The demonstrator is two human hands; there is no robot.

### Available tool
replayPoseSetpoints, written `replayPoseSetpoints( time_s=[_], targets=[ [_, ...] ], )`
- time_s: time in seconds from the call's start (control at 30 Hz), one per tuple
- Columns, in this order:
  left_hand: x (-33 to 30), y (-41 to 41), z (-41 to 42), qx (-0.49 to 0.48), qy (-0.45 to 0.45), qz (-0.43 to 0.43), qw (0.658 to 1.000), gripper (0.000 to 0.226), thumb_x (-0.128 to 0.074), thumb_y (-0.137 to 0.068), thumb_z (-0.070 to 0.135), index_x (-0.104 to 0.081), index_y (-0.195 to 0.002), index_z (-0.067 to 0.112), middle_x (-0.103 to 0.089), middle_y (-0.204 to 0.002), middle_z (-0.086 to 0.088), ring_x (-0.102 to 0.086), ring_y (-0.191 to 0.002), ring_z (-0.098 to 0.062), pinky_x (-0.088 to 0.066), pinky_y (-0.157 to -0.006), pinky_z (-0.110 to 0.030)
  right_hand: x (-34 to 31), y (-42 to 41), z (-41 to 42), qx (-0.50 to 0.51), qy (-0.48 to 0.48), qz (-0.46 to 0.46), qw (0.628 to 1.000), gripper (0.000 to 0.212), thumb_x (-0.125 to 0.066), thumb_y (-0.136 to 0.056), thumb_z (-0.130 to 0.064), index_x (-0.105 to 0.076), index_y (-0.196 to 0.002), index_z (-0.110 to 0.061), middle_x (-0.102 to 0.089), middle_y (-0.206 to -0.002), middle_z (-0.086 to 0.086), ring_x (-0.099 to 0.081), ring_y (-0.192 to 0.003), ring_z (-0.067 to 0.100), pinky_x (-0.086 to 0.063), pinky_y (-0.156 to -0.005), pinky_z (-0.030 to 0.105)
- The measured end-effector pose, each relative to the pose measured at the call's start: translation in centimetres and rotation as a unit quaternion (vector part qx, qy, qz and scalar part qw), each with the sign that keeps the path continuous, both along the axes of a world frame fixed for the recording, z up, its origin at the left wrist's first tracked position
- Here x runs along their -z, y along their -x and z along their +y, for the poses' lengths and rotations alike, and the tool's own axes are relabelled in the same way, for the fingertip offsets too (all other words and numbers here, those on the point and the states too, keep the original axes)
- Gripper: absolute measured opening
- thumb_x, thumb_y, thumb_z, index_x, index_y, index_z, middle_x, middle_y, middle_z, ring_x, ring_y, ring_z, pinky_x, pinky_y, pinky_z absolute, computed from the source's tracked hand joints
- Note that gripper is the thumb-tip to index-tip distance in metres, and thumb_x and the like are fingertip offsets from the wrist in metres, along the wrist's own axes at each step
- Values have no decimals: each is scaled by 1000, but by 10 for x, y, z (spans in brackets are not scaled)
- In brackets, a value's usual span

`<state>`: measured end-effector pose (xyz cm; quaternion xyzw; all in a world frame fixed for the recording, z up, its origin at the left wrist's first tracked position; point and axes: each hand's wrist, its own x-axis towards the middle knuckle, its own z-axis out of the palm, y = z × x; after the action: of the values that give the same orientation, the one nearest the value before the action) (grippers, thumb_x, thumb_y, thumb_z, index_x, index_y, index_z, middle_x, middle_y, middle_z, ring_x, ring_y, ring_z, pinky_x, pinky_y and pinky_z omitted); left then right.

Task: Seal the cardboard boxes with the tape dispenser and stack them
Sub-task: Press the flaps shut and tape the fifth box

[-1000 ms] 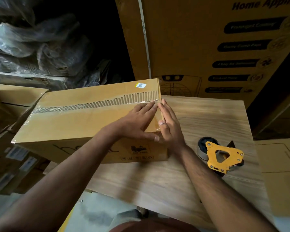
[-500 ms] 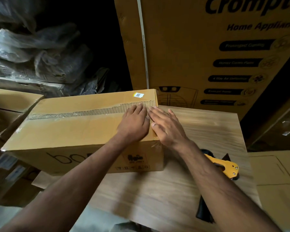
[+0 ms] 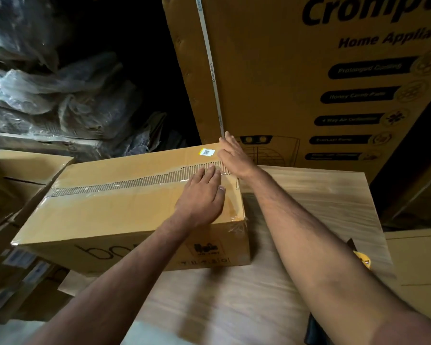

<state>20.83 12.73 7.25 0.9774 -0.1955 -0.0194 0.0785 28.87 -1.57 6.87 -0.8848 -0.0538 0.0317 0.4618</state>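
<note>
A long brown cardboard box [image 3: 105, 215] lies on the wooden table [image 3: 309, 207], its top seam covered by clear tape [image 3: 135, 183]. My left hand [image 3: 201, 195] lies flat on the box top near its right end, fingers straight on the tape. My right hand [image 3: 232, 155] rests on the far right corner of the box, fingers extended over the back edge. The yellow tape dispenser [image 3: 362, 258] sits on the table at the right, mostly hidden behind my right forearm.
A tall printed appliance carton [image 3: 309, 83] stands right behind the table. More cardboard boxes [image 3: 23, 168] sit at the left, with plastic-wrapped bundles [image 3: 60, 95] above them. Another flat carton [image 3: 416, 260] lies to the right of the table.
My right hand has slid from the box's right end up to its far right corner. My left hand moved slightly forward along the tape. The camera tilted up, hiding most of the dispenser.
</note>
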Motion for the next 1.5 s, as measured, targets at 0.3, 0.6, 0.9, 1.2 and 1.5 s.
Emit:
replayPoseSetpoints(
  time_s=[0.3, 0.6, 0.9, 1.2, 1.5],
  targets=[
    [5, -4, 1, 2, -4, 0, 1000, 61, -20, -104, 42, -18, -158, 14, -12, -166, -5, -5, -153, -23, -9, -125, -41, 22, 5, 7, 98, -239, 25, 966, 57, -40, -97, -23, -35, -152, -13, -26, -162, 4, -25, -148, 16, -20, -121, 35],
    [7, -10, 0, -3, 3, -11, 1000, 65, -17, -99, 43, -23, -157, 14, -18, -165, -6, -10, -153, -26, -14, -124, -43, 7, -27, 5, 111, -318, 117, 934, 54, -27, -109, -35, -16, -158, -17, -27, -160, 7, -33, -144, 22, -28, -116, 37],
    [9, -12, -2, -6, -8, -16, 1000, 62, -19, -102, 41, -24, -156, 12, -20, -164, -9, -12, -152, -27, -14, -124, -43, 32, 42, 15, 113, -390, 99, 909, 58, -29, -109, -26, -2, -159, -12, -4, -167, 3, -9, -152, 14, -9, -125, 38],
    [5, -6, -4, -8, -5, -27, 1000, 56, -25, -106, 36, -25, -157, 12, -19, -164, -7, -12, -152, -26, -11, -125, -40, 49, 160, 29, 87, -352, 0, 932, 65, -37, -102, -24, -6, -159, -18, -8, -165, -7, -17, -145, -6, -20, -109, 0],
    [-9, 28, -23, -120, -37, -123, 984, 41, -32, -102, 38, -57, -126, 17, -50, -134, -12, -45, -123, -29, -39, -100, -46, 79, 170, 8, 139, -18, -295, 945, 66, -39, -101, -54, -47, -144, -5, -61, -134, 16, -63, -119, 23, -55, -94, 36]
  ],
)
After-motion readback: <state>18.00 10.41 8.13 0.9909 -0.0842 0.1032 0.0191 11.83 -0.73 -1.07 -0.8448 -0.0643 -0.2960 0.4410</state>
